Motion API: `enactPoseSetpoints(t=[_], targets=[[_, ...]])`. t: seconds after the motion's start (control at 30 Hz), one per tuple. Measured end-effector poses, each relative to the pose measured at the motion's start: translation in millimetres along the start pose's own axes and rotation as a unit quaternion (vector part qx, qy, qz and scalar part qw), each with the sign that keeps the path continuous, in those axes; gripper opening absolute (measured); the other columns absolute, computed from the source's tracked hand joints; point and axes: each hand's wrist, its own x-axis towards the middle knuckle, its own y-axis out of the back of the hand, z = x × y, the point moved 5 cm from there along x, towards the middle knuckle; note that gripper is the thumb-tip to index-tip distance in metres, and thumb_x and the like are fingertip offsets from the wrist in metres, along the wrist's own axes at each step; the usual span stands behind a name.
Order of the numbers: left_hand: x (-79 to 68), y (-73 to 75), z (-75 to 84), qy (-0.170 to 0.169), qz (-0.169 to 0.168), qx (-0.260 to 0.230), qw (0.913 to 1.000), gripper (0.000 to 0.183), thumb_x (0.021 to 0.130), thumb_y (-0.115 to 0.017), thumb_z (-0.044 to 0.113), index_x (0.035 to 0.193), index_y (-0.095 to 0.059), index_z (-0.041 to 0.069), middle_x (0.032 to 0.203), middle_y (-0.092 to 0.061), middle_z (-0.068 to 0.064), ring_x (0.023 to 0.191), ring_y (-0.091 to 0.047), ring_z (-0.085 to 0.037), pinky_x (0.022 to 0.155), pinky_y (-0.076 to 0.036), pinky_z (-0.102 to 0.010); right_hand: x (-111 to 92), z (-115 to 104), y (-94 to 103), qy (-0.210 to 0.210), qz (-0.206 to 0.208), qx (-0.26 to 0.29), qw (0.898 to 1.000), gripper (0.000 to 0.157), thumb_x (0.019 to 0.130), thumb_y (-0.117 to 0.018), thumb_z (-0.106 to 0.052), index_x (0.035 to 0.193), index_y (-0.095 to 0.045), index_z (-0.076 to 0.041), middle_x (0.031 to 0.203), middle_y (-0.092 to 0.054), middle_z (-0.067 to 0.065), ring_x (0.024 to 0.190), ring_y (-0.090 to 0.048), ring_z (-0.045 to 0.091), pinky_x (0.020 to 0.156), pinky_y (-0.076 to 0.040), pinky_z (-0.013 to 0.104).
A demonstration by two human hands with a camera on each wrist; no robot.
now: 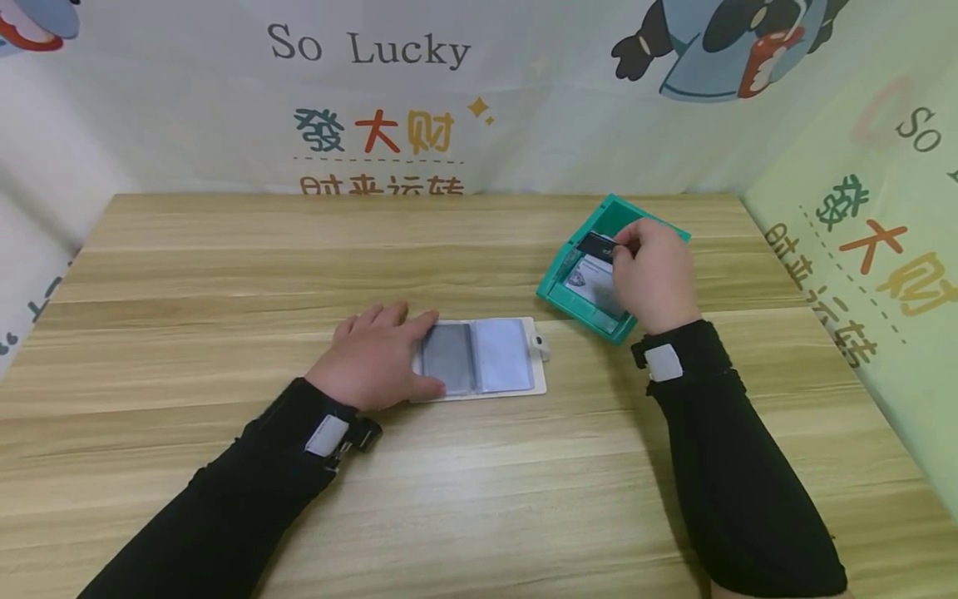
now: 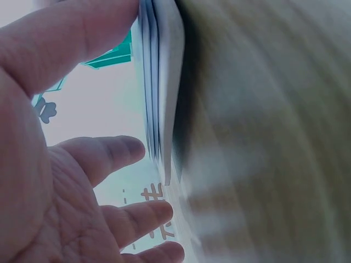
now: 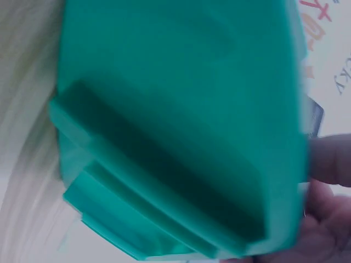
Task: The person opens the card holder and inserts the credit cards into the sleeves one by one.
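Observation:
A small card holder booklet point(image 1: 505, 353) with clear sleeves lies spread on the table, a snap tab at its right end. My left hand point(image 1: 370, 358) rests at its left end with fingers extended; in the left wrist view the thumb point(image 2: 71, 41) touches the layered pages point(image 2: 149, 82). Over at the right, my right hand point(image 1: 654, 270) pinches a black card point(image 1: 596, 245) between thumb and forefinger, above a green tray point(image 1: 580, 317). Under it a white printed card point(image 1: 595, 281) lies inside the tray. The tray's green wall point(image 3: 164, 49) fills most of the right wrist view.
The wood-grain table point(image 1: 464, 499) reaches back to a printed white backdrop point(image 1: 539, 141). Another printed sheet point(image 1: 883, 249) borders the right side. The green tray stands near the table's far right corner.

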Motion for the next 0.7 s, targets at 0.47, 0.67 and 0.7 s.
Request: enactPoseSetpoints(t=[0.47,0.67,0.7], targets=[[-2.6,3.1,1.3,-0.007,0.010,0.010,0.9999,0.089,0.070,-0.069,0.062,0.142,-0.041,0.017,0.145,-0.031,-0.021,0.128,-0.022,-0.042,0.101,-0.020,-0.062,-30.5,-49.7,-7.9,0.080,-0.022,0.087,0.993,0.013,0.090,-0.062,-0.014,0.100,-0.060,-0.006,0.085,-0.059,0.005,0.068,-0.049,0.017,0.055,-0.042,0.034],[-2.7,3.7,1.4,-0.007,0.012,0.009,0.9999,0.089,0.068,-0.070,0.063,0.141,-0.044,0.017,0.145,-0.031,-0.020,0.128,-0.023,-0.041,0.101,-0.021,-0.062,-44.8,-67.0,-36.3,0.076,-0.149,0.111,0.980,0.027,0.089,-0.065,-0.013,0.114,-0.059,-0.009,0.086,-0.058,0.003,0.066,-0.052,0.017,0.053,-0.046,0.032],[-2.6,3.7,1.3,-0.006,0.011,0.009,0.9999,0.089,0.068,-0.070,0.063,0.141,-0.044,0.018,0.145,-0.031,-0.020,0.128,-0.023,-0.041,0.101,-0.021,-0.062,-47.0,-68.4,-41.2,0.071,-0.170,0.114,0.976,0.028,0.089,-0.064,-0.013,0.116,-0.058,-0.009,0.085,-0.058,0.004,0.064,-0.052,0.017,0.052,-0.046,0.031]])
